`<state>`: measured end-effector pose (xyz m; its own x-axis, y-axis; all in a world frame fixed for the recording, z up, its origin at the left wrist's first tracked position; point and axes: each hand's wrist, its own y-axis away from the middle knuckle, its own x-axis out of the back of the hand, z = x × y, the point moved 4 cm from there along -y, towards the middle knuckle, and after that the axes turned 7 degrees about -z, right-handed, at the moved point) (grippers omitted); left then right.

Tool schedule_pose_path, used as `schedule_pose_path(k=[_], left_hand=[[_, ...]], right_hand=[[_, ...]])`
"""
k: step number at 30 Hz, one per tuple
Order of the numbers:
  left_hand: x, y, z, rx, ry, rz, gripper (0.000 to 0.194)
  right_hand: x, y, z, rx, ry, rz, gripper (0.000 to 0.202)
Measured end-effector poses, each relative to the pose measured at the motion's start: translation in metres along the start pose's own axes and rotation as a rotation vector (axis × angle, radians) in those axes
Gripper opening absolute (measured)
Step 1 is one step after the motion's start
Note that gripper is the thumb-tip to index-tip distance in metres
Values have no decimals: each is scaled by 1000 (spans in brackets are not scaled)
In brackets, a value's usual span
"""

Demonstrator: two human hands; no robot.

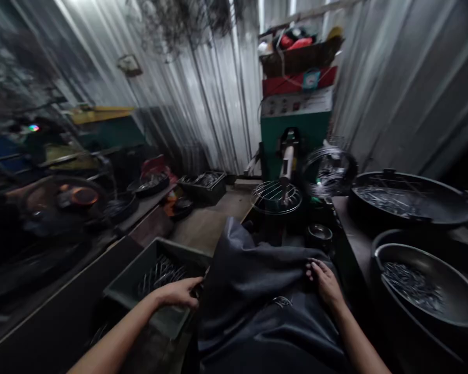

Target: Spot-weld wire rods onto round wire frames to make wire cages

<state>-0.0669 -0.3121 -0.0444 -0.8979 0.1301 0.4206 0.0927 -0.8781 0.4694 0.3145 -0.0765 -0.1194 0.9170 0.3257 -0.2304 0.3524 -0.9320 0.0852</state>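
A black leather-like sheet [253, 280] spreads in front of me, raised to a peak at its far left. A few short curved metal wire pieces [283, 301] rest on it near the middle. My left hand [183, 293] is closed at the sheet's left edge, its fingertips partly hidden in shadow. At the upper right, my right hand [325, 280] pinches the sheet near its far edge. Beside my left hand stands a grey-green bin [130, 270] holding several thin metal pieces.
A round wire grill [276, 197] sits before a green machine [296, 124]. Coiled wire [329, 171] hangs to its right. Two wide pans [448, 208] with metal pieces stand on the right. A small metal bowl [320, 232] lies beyond my right hand. A fan [78, 197] is at left.
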Motion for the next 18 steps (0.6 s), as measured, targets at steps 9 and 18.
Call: schedule_pose_path(k=[9,18], left_hand=[[22,-64,77,-212,-163,241,41],[-37,-127,60,-484,-455,382,30]], right_hand=[[21,16,-18,170,407,166,34],[21,16,-3,134,454,179,35]])
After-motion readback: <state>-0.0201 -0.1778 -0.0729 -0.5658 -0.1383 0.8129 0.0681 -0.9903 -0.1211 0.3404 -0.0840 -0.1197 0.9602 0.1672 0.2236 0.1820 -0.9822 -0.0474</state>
